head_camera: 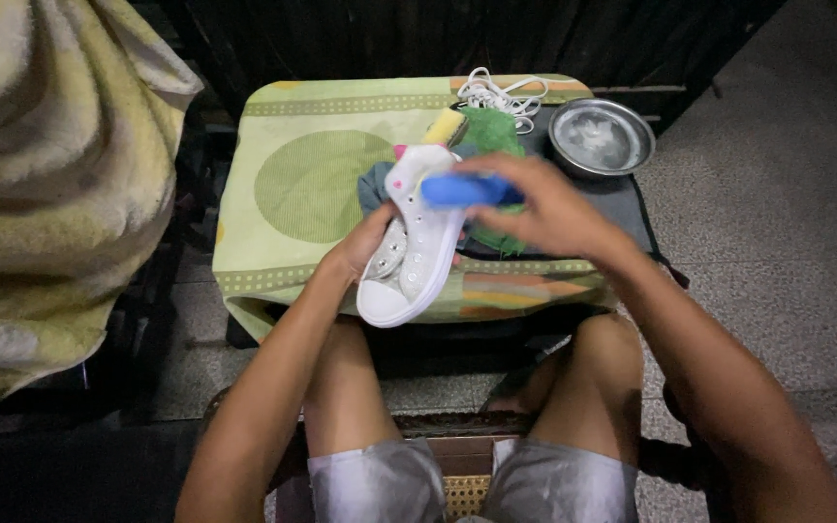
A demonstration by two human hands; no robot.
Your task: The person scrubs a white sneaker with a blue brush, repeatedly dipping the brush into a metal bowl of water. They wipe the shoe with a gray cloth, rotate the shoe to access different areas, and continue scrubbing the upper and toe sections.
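Observation:
My left hand grips a white high-top sneaker from its left side, holding it tilted above the near edge of a small table. The shoe's toe points toward me and its lace holes are bare. My right hand is closed around a blue brush and presses it across the upper part of the sneaker. Loose white shoelaces lie in a pile at the table's far edge.
A green patterned cloth covers the table. A metal bowl stands at its far right; a yellow sponge and green rag lie behind the shoe. A yellowish blanket hangs at left. My knees sit under the table's near edge.

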